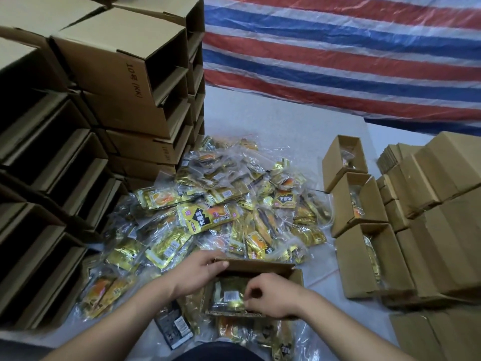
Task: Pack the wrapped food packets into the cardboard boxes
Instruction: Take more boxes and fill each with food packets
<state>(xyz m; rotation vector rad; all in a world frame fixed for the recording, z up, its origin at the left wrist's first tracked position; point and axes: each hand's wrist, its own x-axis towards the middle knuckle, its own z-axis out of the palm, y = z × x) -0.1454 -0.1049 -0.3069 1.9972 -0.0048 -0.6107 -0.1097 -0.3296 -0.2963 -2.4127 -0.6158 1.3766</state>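
While the left hand [200, 272] grips the box [291, 278] flap, right fingers [251, 295] pinch the upright packet [229, 295].

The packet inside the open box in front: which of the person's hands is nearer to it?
Right. The right hand pinches the packet at its edge inside the box; the left hand holds the box's far-left flap, above the packet.

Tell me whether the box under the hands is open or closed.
Open. The box has its flaps up, with a packet visible inside; the left hand holds one flap, and the right hand reaches in.
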